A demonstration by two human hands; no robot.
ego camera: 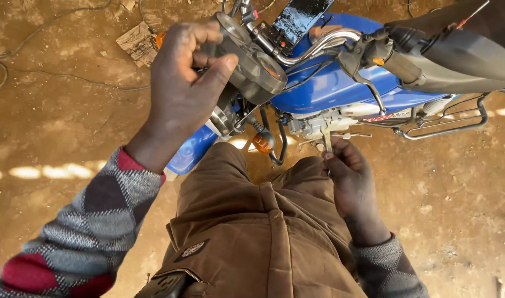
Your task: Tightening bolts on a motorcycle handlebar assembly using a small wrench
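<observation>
A blue motorcycle (329,88) stands right in front of me, seen from above. My left hand (183,83) grips the grey instrument cluster (258,69) at the handlebar. Lower down, my right hand (349,171) holds a small metal wrench (326,138) whose head points up at the engine (318,122). An orange turn signal (263,142) hangs beside the blue front mudguard (193,150). My brown jacket hides the ground below the bike's front.
A chrome handlebar (324,41) and black brake lever (368,83) cross the tank. The black seat (467,60) and a metal side rack (445,124) lie to the right. Bare dirt ground, a wire (70,77) and a scrap of cardboard (137,41) lie at upper left.
</observation>
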